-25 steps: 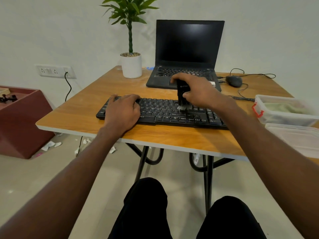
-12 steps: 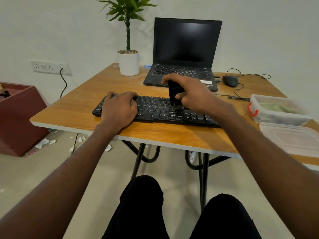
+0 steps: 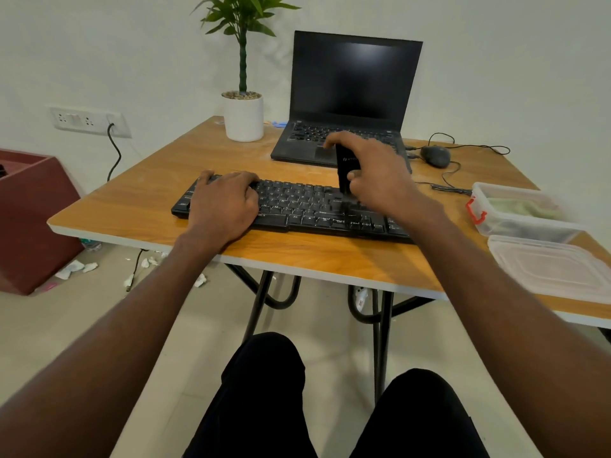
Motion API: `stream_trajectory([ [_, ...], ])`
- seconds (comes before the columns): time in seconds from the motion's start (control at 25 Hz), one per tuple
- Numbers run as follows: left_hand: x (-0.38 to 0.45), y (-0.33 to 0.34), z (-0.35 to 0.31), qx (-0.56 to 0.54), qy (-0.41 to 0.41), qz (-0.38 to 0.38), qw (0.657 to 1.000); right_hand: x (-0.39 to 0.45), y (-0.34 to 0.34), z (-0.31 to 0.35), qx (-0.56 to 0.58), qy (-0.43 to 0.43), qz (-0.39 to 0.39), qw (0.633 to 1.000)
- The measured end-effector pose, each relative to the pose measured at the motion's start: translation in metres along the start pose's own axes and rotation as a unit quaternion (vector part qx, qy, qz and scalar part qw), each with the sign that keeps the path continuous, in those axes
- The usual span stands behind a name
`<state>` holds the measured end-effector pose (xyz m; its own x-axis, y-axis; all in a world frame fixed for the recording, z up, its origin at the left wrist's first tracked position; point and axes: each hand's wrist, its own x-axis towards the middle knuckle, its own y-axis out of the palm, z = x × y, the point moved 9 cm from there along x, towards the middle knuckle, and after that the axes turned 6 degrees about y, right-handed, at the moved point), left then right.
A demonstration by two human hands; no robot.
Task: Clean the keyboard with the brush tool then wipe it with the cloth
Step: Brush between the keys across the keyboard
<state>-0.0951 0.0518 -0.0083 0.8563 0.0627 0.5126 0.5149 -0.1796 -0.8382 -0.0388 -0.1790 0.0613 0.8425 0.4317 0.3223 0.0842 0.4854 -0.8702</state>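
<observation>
The keyboard (image 3: 307, 209) and laptop (image 3: 350, 100) were black, the table (image 3: 148, 200) orange wood-grain with a white edge, the plant pot (image 3: 244, 119) white, and the clear box's (image 3: 515, 209) clasp (image 3: 475, 211) red.

table (image 3: 139, 206): wood-grain top, smooth with a soft sheen, pale edge band
table legs (image 3: 259, 300): black metal tube
keyboard (image 3: 297, 206): matt black plastic
brush tool (image 3: 344, 170): black plastic body, slightly glossy
laptop (image 3: 353, 81): matt black casing, glossy dark screen
plant pot (image 3: 244, 119): smooth white, matt
mouse (image 3: 435, 156): dark matt plastic
box (image 3: 519, 223): clear plastic, red plastic clip
lid (image 3: 549, 267): translucent plastic, smooth
cloth (image 3: 522, 208): pale green, soft fabric
floor (image 3: 49, 325): smooth pale tiles, slight shine
</observation>
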Motion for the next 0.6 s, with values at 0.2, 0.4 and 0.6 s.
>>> stream_trajectory([
  [0.2,0.001,0.001,0.001,0.002,-0.002,0.003,1.0,-0.002,0.001,-0.009,0.003,-0.001,-0.029,1.0],
  [0.4,0.001,-0.001,0.001,0.003,-0.003,0.001,1.0,-0.003,0.001,-0.023,0.042,-0.014,0.035,0.998],
  [0.6,0.001,-0.001,0.002,0.0,-0.006,0.0,1.0,-0.014,-0.003,-0.022,0.045,-0.024,0.017,0.999],
])
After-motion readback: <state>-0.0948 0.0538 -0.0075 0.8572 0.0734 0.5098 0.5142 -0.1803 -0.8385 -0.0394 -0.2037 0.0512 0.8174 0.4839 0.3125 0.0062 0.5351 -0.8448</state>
